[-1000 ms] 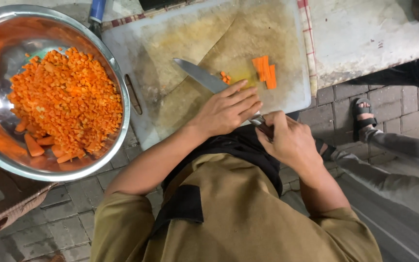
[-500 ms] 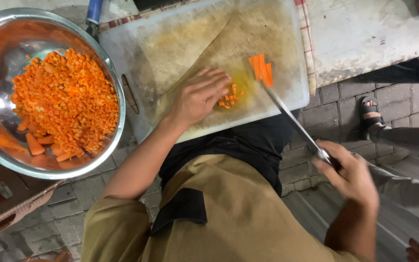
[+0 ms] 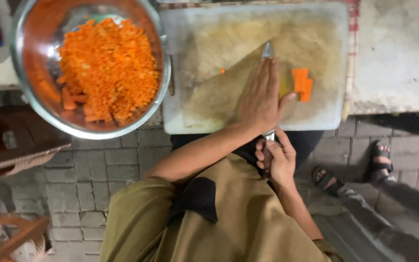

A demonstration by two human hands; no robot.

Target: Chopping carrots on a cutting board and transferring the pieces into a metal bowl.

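Note:
My left hand (image 3: 260,99) lies flat, fingers stretched out, on the blade of a knife (image 3: 267,50) that points away from me across the stained white cutting board (image 3: 209,43). Only the blade's tip shows beyond my fingertips. At the board's near edge, my right hand (image 3: 275,160) is closed around the knife's handle. A few orange carrot sticks (image 3: 301,83) lie on the board just right of my left hand, by my thumb. One tiny carrot bit (image 3: 222,71) sits left of the blade.
A large steel bowl (image 3: 30,92) full of diced carrot (image 3: 107,68) stands left of the board, its rim touching it. A bare concrete counter (image 3: 398,53) lies to the right. Another person's sandalled feet (image 3: 379,157) rest on the brick floor at lower right.
The knife has swung from my far right to the middle of the board. My left hand has moved from the small carrot pile onto the blade. That pile is no longer in sight.

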